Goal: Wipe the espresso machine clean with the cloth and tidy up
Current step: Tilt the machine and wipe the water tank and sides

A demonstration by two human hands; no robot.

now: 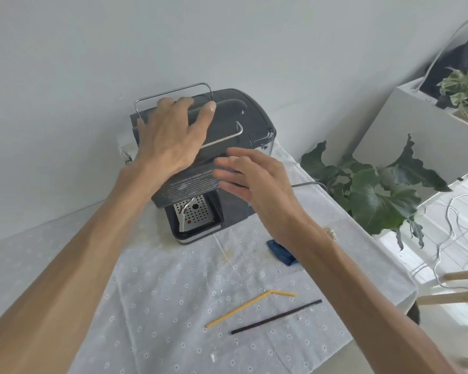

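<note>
A table under a white dotted tablecloth [173,292] stands against a pale wall. At its far end sits the dark grey espresso machine [227,125], its perforated metal drip tray [197,214] facing the person. The left hand [170,136] lies flat on the machine's top, fingers spread and straight, holding nothing. The right hand [257,179] hovers just beside the machine's front right side, fingers straight and loose, somewhat blurred. A crumpled blue cloth [280,252] lies on the tablecloth near the machine, partly hidden by the right forearm. Nearer lie a bent yellow straw [243,309] and a black straw [276,317], apart.
</note>
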